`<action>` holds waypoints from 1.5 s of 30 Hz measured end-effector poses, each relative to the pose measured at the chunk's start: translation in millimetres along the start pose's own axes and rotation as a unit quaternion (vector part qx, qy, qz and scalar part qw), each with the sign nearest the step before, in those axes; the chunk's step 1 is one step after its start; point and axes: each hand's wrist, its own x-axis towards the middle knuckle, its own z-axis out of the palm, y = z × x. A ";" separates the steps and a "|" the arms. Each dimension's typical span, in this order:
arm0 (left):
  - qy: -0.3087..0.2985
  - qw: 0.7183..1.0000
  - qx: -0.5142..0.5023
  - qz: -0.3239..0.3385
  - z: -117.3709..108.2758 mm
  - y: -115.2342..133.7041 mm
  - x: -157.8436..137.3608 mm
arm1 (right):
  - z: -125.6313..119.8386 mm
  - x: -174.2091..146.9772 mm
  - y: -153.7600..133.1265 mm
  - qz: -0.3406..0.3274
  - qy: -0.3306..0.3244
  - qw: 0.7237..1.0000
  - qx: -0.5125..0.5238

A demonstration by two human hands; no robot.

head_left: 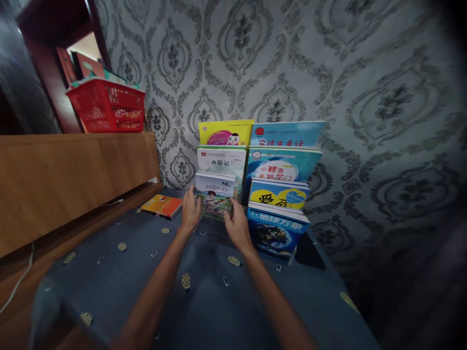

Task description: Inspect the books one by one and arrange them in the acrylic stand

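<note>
My left hand (pixel 191 210) and my right hand (pixel 238 222) are on opposite sides of a few upright thin books (pixel 214 195), the front one showing a child with a guitar. Fingers and thumbs press at the side edges of these books. Right behind them stands a taller white-and-green book (pixel 222 159), and a yellow book (pixel 226 132) rises at the back. To the right of my right hand, a second row holds a dark blue earth book (pixel 274 233), a yellow-and-blue book (pixel 279 194), a teal book (pixel 284 165) and a light blue book (pixel 288 133).
A few orange books (pixel 162 206) lie flat left of my left hand. The dark patterned cloth (pixel 204 311) covers the table. A wooden cabinet (pixel 80 175) on the left carries a red plastic basket (pixel 109 107). The patterned wall (pixel 248 63) is directly behind the books.
</note>
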 end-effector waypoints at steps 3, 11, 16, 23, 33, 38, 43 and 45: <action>-0.013 1.000 -0.005 -0.013 5.8 1.7 -3.5 | -2.0 0.5 -2.8 0.022 0.000 0.999 0.025; -0.008 0.997 -0.065 -0.028 6.5 5.1 11.4 | 8.5 9.6 -2.0 0.057 0.046 0.996 0.056; -0.010 0.995 -0.091 -0.029 7.4 -0.6 18.2 | 20.9 13.4 11.5 0.059 0.032 0.997 -0.039; -0.018 0.988 -0.147 -0.043 9.0 -10.5 25.0 | 22.6 11.6 13.5 0.061 0.024 0.996 -0.058; -0.035 0.982 -0.180 -0.046 6.4 -10.1 28.5 | 22.1 11.1 1.6 0.095 0.020 0.993 -0.071; -0.034 0.983 -0.179 -0.038 8.8 -13.3 27.4 | 24.3 10.2 1.9 0.066 0.044 0.994 -0.081; -0.026 0.989 -0.142 -0.025 9.7 -11.2 25.0 | 26.8 9.5 -2.2 0.073 0.049 0.990 -0.114; -0.022 0.992 -0.125 -0.023 8.9 -8.1 24.0 | 27.4 9.4 -3.2 0.067 0.054 0.990 -0.115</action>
